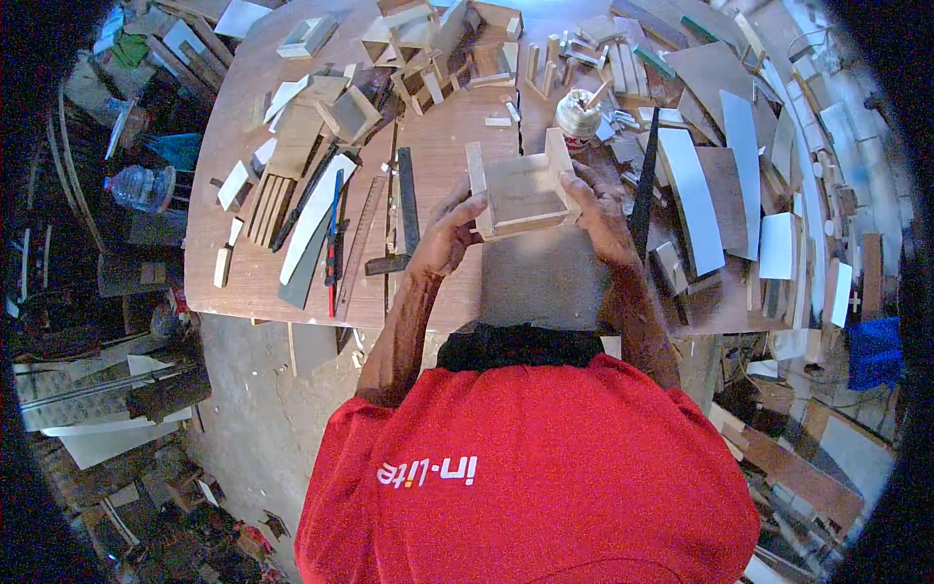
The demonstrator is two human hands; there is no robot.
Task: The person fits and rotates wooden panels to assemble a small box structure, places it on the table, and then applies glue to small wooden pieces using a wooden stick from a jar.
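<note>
Between my two hands I hold a small unpainted wooden box (525, 198), raised above the worktable. Its walls stand up around a flat panel, and the side nearest me is a thin edge. My left hand (448, 232) is closed on the box's left side, with the thumb along the wall. Wrapped round the right side are the fingers of my right hand (600, 212), partly hidden by the box. Just beyond my right hand stands a tub (580, 122) with whitish stuff on its top and a stick in it. A dark try square (406, 209) lies left of my left hand.
The brown worktable (443, 131) carries several similar wooden boxes (352, 112) at the far side. A red-and-blue pen-like tool (334, 243), a ruler (362, 229) and a handsaw-like dark blade (644, 185) lie around. White-faced boards (691, 200) crowd the right. Offcuts litter the floor.
</note>
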